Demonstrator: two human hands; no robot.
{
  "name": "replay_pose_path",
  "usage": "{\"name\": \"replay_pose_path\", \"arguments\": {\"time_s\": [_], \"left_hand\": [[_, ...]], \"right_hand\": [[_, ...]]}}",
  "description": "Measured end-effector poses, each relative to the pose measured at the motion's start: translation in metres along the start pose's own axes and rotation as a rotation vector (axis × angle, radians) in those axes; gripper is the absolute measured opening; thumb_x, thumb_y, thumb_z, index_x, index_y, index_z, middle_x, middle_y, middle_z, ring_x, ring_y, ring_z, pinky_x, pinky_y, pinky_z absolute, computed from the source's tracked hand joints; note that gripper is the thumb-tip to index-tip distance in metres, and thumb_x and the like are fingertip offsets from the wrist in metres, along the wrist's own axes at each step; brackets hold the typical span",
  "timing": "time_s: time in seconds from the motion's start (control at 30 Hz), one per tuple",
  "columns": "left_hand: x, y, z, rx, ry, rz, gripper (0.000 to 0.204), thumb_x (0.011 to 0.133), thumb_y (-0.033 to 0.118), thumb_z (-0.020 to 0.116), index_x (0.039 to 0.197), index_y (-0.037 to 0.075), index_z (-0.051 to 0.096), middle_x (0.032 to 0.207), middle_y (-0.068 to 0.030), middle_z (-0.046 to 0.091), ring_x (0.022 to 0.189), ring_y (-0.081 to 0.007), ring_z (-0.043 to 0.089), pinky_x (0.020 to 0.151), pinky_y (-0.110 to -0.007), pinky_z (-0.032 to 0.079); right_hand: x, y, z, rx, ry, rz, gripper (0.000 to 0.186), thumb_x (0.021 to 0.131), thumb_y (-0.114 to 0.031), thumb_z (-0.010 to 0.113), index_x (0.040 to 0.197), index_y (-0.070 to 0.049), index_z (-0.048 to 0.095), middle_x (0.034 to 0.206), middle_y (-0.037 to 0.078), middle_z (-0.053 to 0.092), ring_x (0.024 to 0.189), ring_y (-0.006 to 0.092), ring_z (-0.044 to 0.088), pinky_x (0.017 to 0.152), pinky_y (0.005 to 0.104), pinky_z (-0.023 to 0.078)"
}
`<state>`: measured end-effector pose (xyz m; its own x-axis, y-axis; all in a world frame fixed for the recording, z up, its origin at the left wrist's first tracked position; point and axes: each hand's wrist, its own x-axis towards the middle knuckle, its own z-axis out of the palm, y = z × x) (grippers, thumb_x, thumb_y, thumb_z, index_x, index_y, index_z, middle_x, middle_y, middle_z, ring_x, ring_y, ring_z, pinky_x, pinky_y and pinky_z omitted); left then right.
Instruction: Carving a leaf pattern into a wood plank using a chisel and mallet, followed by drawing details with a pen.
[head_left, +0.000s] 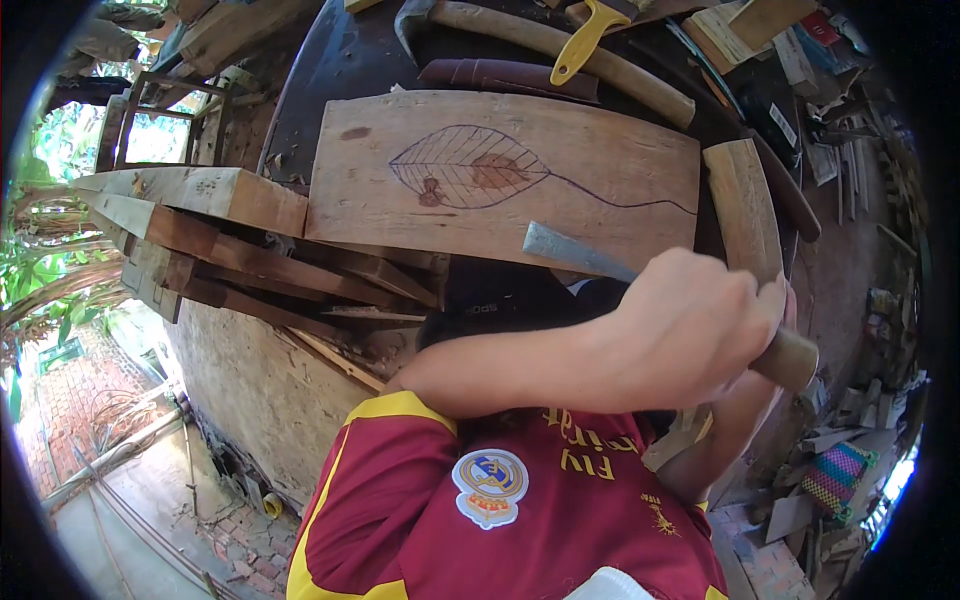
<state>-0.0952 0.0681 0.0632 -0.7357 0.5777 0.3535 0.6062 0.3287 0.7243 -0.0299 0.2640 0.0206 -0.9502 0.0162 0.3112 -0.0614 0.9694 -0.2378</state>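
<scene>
Board (350, 205): lies flat before you at the near side of the dark desk (325, 75), long side across, its left end by the stacked timbers (250, 200).
Leaf drawing (465, 166): your marking-out looks done. Outline, midrib and side veins are all there in dark line, and the stem runs almost to the board's right edge.
Cutting: judging by the face you have in view, none of it is done. You can see no groove along the lines, and the wood inside the leaf looks level with the wood outside.
Left to do: by that judgement, the whole leaf and its stem are uncut.
Chisel (575, 250): its blade points left, and its tip overlaps the board's near edge, below the leaf. Whether it touches the wood, you cannot tell from this angle.
Left hand (695, 315): your grip is wrapped around the chisel, with the butt of the handle showing past your fist.
Right hand (789, 308): mostly hidden behind your left, so you cannot tell how that grip stands or what it holds.
Wooden block (742, 200): just beyond the board's right end, its lower end hidden behind your hands.
Far side: a curved-handled adze (560, 42) and a yellow-handled brush (582, 50) lie past the board.
</scene>
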Motion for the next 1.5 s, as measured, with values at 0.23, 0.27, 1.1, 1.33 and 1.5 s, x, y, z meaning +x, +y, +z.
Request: {"name": "replay_pose_path", "arguments": {"time_s": [0.23,0.27,1.1,1.33,1.5], "left_hand": [[-0.012,0.013,0.010,0.015,-0.136,0.063,0.019,0.079,0.018,0.066,0.090,0.005,0.057,0.077,-0.0120,0.065,0.067,-0.0310,0.069,0.057,-0.044,0.054],[-0.011,0.012,0.010,0.015,-0.133,0.057,0.019,0.079,0.018,0.065,0.090,0.005,0.057,0.077,-0.0118,0.065,0.067,-0.0306,0.069,0.057,-0.044,0.054],[-0.034,0.028,-0.002,0.009,-0.043,0.203,0.016,0.080,0.019,0.063,0.085,0.006,0.056,0.068,-0.0056,0.056,0.057,-0.0216,0.061,0.047,-0.036,0.046],[-0.028,0.017,-0.004,0.063,0.080,0.196,0.020,0.079,0.020,0.063,0.090,0.004,0.059,0.070,-0.0051,0.057,0.057,-0.0205,0.061,0.047,-0.035,0.046],[-0.027,0.012,-0.002,0.007,0.040,0.178,0.022,0.078,0.020,0.064,0.091,0.003,0.060,0.070,-0.0062,0.058,0.057,-0.0217,0.061,0.048,-0.038,0.047]], "right_hand": [[0.002,-0.001,0.005,-0.219,0.016,0.071,0.074,0.085,-0.028,0.072,0.154,-0.020,0.047,0.139,0.015,0.057,0.125,0.0370,0.059,0.104,0.0480,0.046],[0.002,-0.001,0.007,-0.221,0.026,0.068,0.074,0.085,-0.029,0.072,0.154,-0.021,0.047,0.139,0.014,0.057,0.124,0.0362,0.059,0.103,0.0481,0.046],[0.011,-0.020,0.000,-0.245,-0.073,0.223,0.108,0.070,0.006,0.079,0.159,-0.034,0.033,0.134,0.009,0.057,0.122,0.0358,0.057,0.108,0.0490,0.044],[0.011,-0.015,-0.003,-0.112,-0.066,0.185,0.108,0.071,0.002,0.080,0.160,-0.035,0.031,0.131,0.012,0.057,0.121,0.0354,0.057,0.105,0.0487,0.045],[0.011,-0.011,-0.001,-0.115,-0.092,0.211,0.108,0.071,0.002,0.080,0.160,-0.035,0.032,0.127,0.012,0.058,0.118,0.0360,0.059,0.103,0.0491,0.046]]}}
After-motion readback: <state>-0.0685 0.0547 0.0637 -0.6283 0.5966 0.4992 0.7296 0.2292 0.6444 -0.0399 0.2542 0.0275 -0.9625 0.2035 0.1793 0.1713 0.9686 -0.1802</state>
